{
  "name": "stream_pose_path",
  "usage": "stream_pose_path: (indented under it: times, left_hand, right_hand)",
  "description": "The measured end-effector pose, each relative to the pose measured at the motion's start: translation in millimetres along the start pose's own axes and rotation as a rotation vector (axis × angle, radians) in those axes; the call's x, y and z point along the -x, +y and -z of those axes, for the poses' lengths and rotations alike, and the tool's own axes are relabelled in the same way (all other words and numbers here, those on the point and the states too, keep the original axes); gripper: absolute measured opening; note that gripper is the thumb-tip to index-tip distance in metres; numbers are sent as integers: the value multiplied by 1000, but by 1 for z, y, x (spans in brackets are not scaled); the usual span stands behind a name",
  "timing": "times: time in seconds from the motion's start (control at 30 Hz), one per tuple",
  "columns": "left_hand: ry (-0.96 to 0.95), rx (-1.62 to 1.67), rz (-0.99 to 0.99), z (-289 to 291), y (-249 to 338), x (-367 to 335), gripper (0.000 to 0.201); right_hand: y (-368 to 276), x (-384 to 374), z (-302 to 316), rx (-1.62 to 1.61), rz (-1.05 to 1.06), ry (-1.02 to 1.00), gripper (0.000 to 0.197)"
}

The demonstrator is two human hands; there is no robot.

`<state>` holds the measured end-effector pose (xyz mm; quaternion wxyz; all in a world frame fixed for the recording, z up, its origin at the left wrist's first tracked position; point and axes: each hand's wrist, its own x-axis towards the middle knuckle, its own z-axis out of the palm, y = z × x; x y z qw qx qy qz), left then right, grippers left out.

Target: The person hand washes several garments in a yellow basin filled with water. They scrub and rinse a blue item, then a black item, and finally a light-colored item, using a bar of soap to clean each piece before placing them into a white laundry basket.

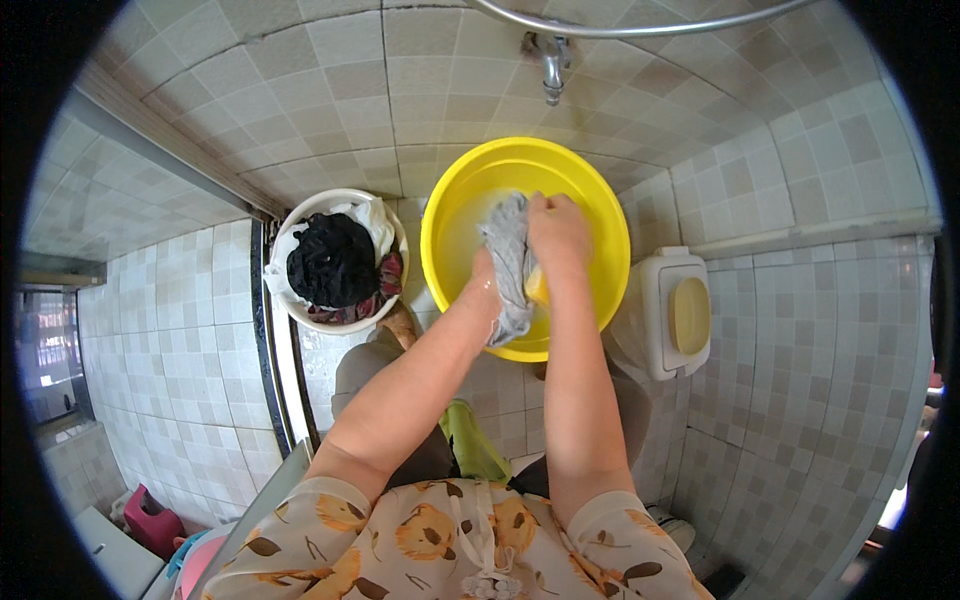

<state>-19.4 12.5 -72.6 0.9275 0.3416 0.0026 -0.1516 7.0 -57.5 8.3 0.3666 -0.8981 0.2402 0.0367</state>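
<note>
A wet, bunched grey cloth (511,265) hangs over the yellow basin (434,262), its lower end close to the near rim. Closed at the cloth's upper right side is my right hand (560,232), gripping a fold. My left hand (485,278) holds the cloth from its left side, with the fingers mostly covered by the fabric. Whitish wet patches show on the left wrist. Between the cloth and my right wrist a small yellow block (538,287) peeks out; which hand holds it is hidden. Cloudy water (460,235) lies in the basin.
Left of the basin stands a white tub (402,240) heaped with black, white and dark red patterned clothes (330,260). A white bin (660,340) with a yellowish oval on top (690,315) stands right. Above the basin, a tap (552,70) juts from the tiled wall below a metal hose (640,30).
</note>
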Motion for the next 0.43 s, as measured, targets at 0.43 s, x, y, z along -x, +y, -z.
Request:
stream_pose_path:
  times: [0.43]
  left_hand:
    - [35, -2204, -304, -41, 98, -25, 13]
  right_hand:
    - [122, 39, 21, -1304, -463, -413, 46]
